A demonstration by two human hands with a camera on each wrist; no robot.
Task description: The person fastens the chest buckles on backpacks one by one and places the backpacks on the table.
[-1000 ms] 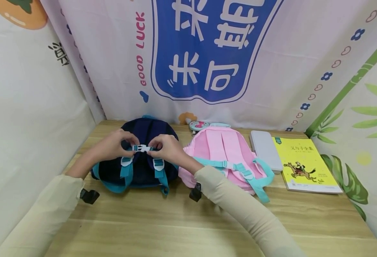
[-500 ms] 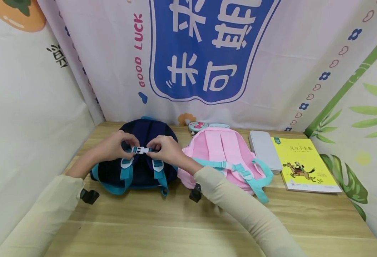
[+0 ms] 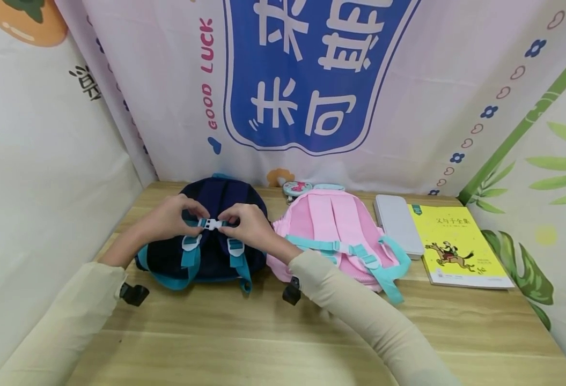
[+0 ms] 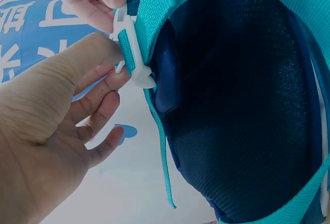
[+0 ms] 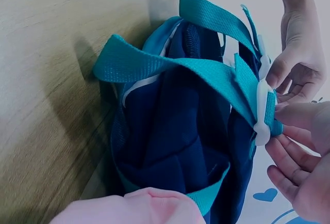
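Observation:
A dark navy backpack (image 3: 167, 260) with teal straps lies at the back left of the table. Across its shoulder straps runs a white side-release buckle (image 3: 212, 224), its two halves end to end. My left hand (image 3: 178, 217) pinches the buckle's left end and teal webbing between thumb and fingers. From the other side my right hand (image 3: 251, 222) pinches the right end. White strap adjusters (image 3: 236, 246) hang just below. In the left wrist view, my left hand (image 4: 62, 110) has its lower fingers loosely bent beside an adjuster. The right wrist view has my right hand (image 5: 307, 152) at the webbing.
Right of the navy bag lies a pink backpack (image 3: 345, 214) with mint straps, close under my right forearm. Farther right are a pale grey case (image 3: 398, 225) and a yellow book (image 3: 458, 244). A printed cloth (image 3: 176, 107) hangs behind the wooden table (image 3: 234, 338).
The right hand has edged slightly left, and the buckle halves look a little closer together than a second ago. Both hands keep their pinch; the bags stay put.

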